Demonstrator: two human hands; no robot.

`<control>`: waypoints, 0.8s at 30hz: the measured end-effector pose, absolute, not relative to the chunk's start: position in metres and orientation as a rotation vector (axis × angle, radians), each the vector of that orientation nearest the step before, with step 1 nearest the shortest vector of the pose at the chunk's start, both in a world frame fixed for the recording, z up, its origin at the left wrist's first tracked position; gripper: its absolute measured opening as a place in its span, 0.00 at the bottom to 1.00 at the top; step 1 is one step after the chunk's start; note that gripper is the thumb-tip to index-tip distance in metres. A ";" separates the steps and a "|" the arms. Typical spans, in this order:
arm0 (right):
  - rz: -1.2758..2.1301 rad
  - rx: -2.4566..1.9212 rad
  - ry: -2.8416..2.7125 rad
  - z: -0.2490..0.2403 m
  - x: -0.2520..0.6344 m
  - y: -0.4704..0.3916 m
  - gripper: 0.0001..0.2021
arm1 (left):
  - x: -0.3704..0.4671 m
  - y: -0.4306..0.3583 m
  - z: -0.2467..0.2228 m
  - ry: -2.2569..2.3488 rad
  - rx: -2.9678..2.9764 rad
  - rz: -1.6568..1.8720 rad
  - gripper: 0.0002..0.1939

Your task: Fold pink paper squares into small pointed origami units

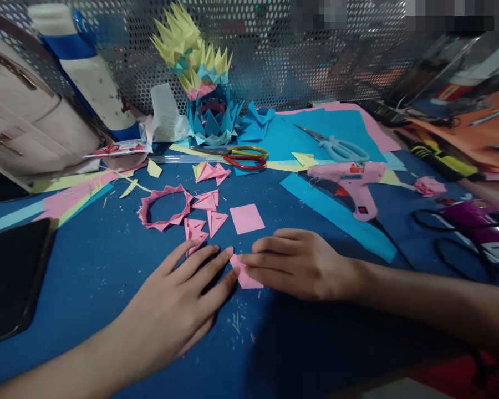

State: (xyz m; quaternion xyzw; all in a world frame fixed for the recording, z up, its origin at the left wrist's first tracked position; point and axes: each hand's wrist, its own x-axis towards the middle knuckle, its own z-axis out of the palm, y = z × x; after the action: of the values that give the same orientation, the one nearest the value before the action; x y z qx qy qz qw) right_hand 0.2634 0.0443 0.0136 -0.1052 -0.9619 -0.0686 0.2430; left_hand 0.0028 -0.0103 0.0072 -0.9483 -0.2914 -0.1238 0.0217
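A small pink paper piece [249, 280] lies on the blue table between my hands, partly covered by fingertips. My left hand [187, 293] is spread flat, its fingertips at the paper's left edge and near the folded pink triangles [195, 228]. From the right, my right hand [297, 265] presses on the same piece with its fingers bent and held together. Just above lies a pink paper square [247, 218]. A ring of folded pink pieces [165, 208] stands to the upper left of my hands.
A pink glue gun [353, 180], red-yellow scissors [245, 157] and light-blue scissors [339, 145] lie behind. A folded-paper model [210, 111] stands by the mesh. A phone [19, 277] is left; a purple device [482, 227] with black cable is right.
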 end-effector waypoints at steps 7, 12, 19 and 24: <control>0.030 -0.280 -2.585 0.007 0.265 0.047 0.09 | 0.004 -0.012 0.009 -0.903 -2.881 -0.334 0.19; -0.035 -0.322 -2.607 0.005 0.263 0.046 0.14 | 0.003 -0.012 0.006 -0.892 -2.892 -0.370 0.20; -0.225 -0.319 -2.658 0.007 0.263 0.046 0.15 | 0.003 -0.011 0.006 -0.886 -2.918 -0.388 0.20; 0.135 -0.319 -2.566 0.007 0.262 0.045 0.08 | 0.003 -0.011 0.006 -0.877 -2.928 -0.409 0.20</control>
State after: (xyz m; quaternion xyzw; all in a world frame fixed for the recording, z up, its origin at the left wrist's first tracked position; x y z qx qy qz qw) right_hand 0.2623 0.0447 0.0066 -0.1186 -0.9535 0.0500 0.2727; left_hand 0.0027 -0.0107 0.0057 -0.9491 -0.2844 -0.1325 0.0291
